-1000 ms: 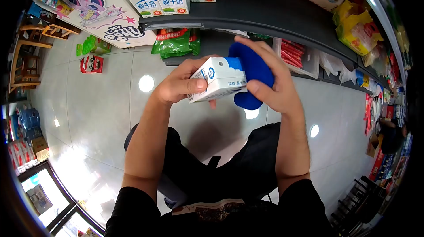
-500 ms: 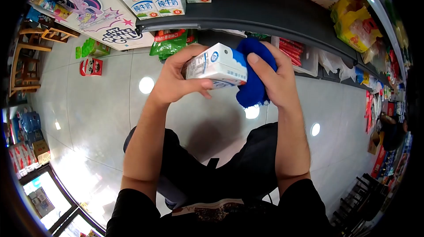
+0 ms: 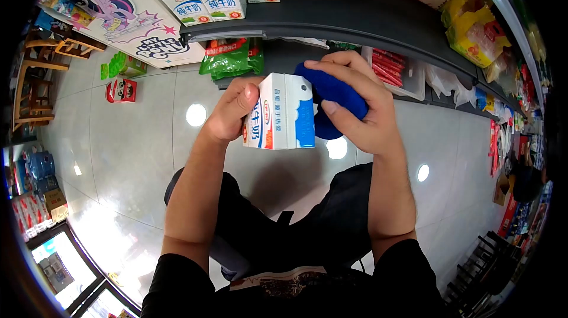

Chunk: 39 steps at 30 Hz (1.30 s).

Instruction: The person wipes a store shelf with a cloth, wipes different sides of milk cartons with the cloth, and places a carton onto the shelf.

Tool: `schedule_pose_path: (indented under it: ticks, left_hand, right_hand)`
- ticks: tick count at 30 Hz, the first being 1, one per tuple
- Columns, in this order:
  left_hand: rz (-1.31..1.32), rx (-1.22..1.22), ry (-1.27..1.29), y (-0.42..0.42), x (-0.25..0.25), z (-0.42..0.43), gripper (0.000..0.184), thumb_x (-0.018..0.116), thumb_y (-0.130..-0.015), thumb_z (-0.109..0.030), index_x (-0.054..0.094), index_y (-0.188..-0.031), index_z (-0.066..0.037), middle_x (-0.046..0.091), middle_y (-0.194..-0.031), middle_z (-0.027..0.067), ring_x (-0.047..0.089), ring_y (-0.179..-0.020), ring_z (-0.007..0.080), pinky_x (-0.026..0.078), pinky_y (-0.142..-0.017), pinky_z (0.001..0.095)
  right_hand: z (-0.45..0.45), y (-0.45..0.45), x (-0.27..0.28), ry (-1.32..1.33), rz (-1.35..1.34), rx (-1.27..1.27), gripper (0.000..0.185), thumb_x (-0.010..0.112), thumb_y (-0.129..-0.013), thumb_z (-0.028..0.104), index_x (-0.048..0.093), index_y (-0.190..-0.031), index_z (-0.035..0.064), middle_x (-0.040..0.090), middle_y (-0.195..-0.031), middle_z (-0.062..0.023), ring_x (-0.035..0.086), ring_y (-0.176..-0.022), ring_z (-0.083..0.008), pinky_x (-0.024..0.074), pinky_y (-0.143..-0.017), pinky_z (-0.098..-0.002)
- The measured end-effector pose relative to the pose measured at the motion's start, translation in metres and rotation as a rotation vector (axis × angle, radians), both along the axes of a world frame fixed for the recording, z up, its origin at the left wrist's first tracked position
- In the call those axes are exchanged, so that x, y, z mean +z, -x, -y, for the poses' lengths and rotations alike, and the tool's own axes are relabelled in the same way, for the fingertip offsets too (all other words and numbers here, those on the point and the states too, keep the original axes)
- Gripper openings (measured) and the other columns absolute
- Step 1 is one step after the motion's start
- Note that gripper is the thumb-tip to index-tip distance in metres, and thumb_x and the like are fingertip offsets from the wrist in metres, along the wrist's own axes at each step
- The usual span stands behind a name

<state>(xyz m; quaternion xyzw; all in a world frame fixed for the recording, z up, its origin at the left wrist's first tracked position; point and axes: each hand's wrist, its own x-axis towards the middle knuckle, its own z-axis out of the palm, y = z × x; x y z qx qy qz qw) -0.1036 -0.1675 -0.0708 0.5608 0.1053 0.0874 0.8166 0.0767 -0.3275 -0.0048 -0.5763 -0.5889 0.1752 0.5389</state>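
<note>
crosswise, left hand [image 3: 229,112] gripping foreshortened carton [image 3: 283,113], blue end [image 3: 305,124] rightward, right hand [image 3: 374,113] clutching cloth [image 3: 341,96]

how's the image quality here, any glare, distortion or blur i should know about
Head view: strong glare on the floor at lower left; round light reflections beside the legs; fisheye bending the shelf, with black corners; carton print fairly sharp; soft shadow between the knees.

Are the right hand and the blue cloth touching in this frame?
Touching. The head view shows the right hand gripping the blue cloth, its thumb and fingers lying directly on the fabric.
</note>
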Motion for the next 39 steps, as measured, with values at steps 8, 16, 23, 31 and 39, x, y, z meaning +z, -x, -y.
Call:
schedule_pose_path:
  ticks: [8, 16, 23, 31, 39]
  left_hand:
    - [0.029, -0.018, 0.214, 0.001, -0.014, 0.004, 0.087, 0.061, -0.076, -0.073, 0.055, -0.124, 0.0, 0.068, -0.101, 0.0165, 0.07, -0.083, 0.0272, 0.06, -0.07, 0.0348]
    - [0.096, 0.003, 0.354, -0.004, -0.013, 0.012, 0.083, 0.061, -0.079, -0.068, 0.052, -0.128, -0.002, 0.067, -0.102, 0.0204, 0.069, -0.08, 0.0347, 0.06, -0.063, 0.0396]
    - [0.161, 0.032, 0.341, -0.006, -0.007, 0.012, 0.073, 0.051, -0.093, -0.059, 0.06, -0.118, 0.009, 0.071, -0.099, 0.018, 0.073, -0.082, 0.0219, 0.06, -0.072, 0.0292]
    - [0.215, 0.057, 0.299, -0.01, -0.007, 0.017, 0.066, 0.052, -0.094, -0.054, 0.061, -0.118, 0.007, 0.072, -0.098, 0.0164, 0.073, -0.08, 0.0185, 0.059, -0.069, 0.0265]
    - [0.222, 0.028, 0.309, -0.01, -0.012, 0.012, 0.066, 0.054, -0.093, -0.055, 0.062, -0.115, 0.007, 0.072, -0.098, 0.0159, 0.073, -0.079, 0.0175, 0.059, -0.068, 0.026]
  right_hand:
    - [-0.004, 0.006, -0.006, -0.126, 0.185, -0.076, 0.044, 0.076, -0.069, 0.013, 0.071, -0.112, 0.0114, 0.06, -0.106, -0.0113, 0.062, -0.091, -0.0258, 0.0527, -0.075, -0.0327]
    - [-0.003, 0.014, -0.012, -0.198, 0.262, -0.177, 0.05, 0.077, -0.06, 0.012, 0.072, -0.11, 0.0165, 0.059, -0.107, -0.0111, 0.061, -0.091, -0.0247, 0.0525, -0.075, -0.0337]
    - [-0.005, 0.014, -0.014, -0.246, 0.268, -0.168, 0.049, 0.075, -0.055, 0.01, 0.073, -0.103, 0.016, 0.057, -0.103, -0.0111, 0.06, -0.087, -0.0242, 0.0505, -0.071, -0.0319]
    - [-0.004, 0.012, -0.013, -0.321, 0.245, -0.128, 0.049, 0.075, -0.052, 0.016, 0.073, -0.101, 0.0151, 0.057, -0.1, -0.0111, 0.06, -0.082, -0.023, 0.0505, -0.068, -0.032]
    - [-0.01, 0.008, -0.013, -0.281, 0.278, -0.189, 0.047, 0.073, -0.055, 0.012, 0.072, -0.102, 0.0129, 0.059, -0.099, -0.0113, 0.061, -0.081, -0.0232, 0.0507, -0.066, -0.0308]
